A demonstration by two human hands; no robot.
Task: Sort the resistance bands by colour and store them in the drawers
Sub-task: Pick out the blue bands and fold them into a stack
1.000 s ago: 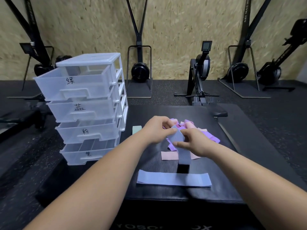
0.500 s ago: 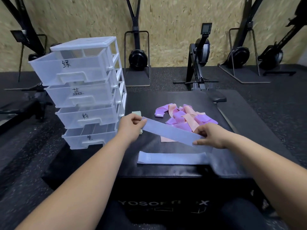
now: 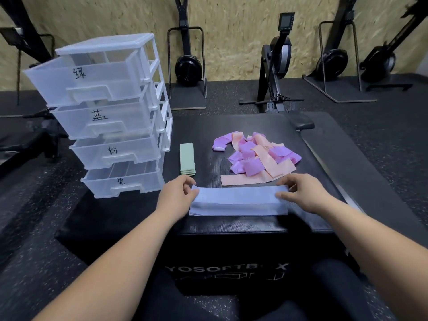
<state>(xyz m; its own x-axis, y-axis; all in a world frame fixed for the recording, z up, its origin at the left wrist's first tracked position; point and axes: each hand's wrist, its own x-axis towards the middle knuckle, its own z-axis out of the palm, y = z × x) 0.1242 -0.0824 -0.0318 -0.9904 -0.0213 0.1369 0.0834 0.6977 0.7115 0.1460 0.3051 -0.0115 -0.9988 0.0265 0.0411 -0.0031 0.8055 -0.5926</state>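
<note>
On the front face of the black box (image 3: 231, 242), white letters read "YOSOFTB", then a blurred gap and an "X". Near the box's front edge a lower blue band (image 3: 238, 211) lies flat, its length running along that edge. An upper blue band (image 3: 238, 197) is stretched out just over it. The left hand (image 3: 178, 193) pinches its left end between thumb and curled fingers. The right hand (image 3: 300, 193) pinches the right end, thumb on top. Holding both ends keeps the band taut and straight, I'd say so that it lands square on the one below and the blues make a tidy stack.

Past the hands, toward the right side of the box top, a loose pile (image 3: 257, 156) of purple and peach-pink bands waits unsorted. To its left, near the left edge, green bands (image 3: 187, 159) lie in a neat stack, pointing front to back.

Just beside the box's left edge stands a clear plastic drawer unit (image 3: 152, 66), all four drawers pulled out, presumably ready to take each colour. Handwritten characters mark them: 绿 on the top drawer (image 3: 80, 74), 蓝 on the second drawer (image 3: 100, 115), 粉 on the third drawer (image 3: 113, 150), 紫 on the bottom drawer (image 3: 120, 181). No band shows inside any of them.

Farthest off, gym machines (image 3: 278, 56) stand along a chipboard wall.
</note>
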